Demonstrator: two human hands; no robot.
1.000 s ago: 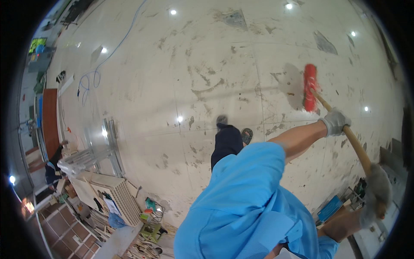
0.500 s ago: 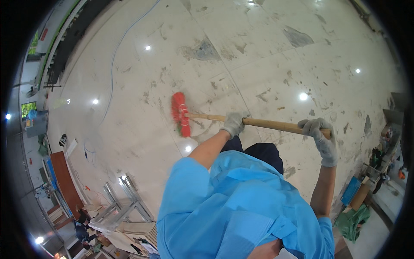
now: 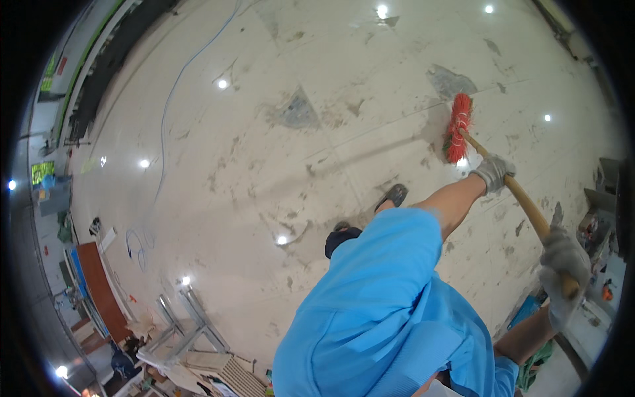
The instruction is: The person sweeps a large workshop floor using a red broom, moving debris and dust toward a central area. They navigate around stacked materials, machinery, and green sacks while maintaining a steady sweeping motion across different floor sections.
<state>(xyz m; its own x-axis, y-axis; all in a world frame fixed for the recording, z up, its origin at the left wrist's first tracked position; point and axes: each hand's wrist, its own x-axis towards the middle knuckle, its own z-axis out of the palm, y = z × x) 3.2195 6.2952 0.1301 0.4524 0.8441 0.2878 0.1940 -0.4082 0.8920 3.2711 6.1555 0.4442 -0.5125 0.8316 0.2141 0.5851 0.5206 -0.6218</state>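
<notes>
- Broom: a long broom with a pale wooden handle (image 3: 530, 206) and a red bristle head (image 3: 458, 127) stands over the pale, scuffed tiled floor (image 3: 218, 218), nearer the floor's right edge than its left and beyond the person's dark shoes (image 3: 395, 194).
- Left hand: the grey-white gloved left hand (image 3: 495, 173) has its fingers curled closed around the handle, at the head's end.
- Right hand: the grey gloved right hand (image 3: 565, 270), somewhat blurred, is closed around the butt end, near the floor's right edge.
- Doing it well: this wide grip should suit sweeping, I judge, the lower hand steering and the upper one serving as pivot. Light, even pressure along the full bristle width would be best; how firmly it presses now cannot be told.
- The dark grey, rough-edged patch (image 3: 451, 81) just beyond the head may catch bristles, so shorter strokes seem wise there.
- The thin blue cable (image 3: 169, 106) towards the floor's left edge lies well apart from the head; wide strokes should stay clear of it.
- Writing: no brand or label can be read on the handle, the gloves or the sky-blue fabric shirt (image 3: 370, 298); any print farther off is too small.
</notes>
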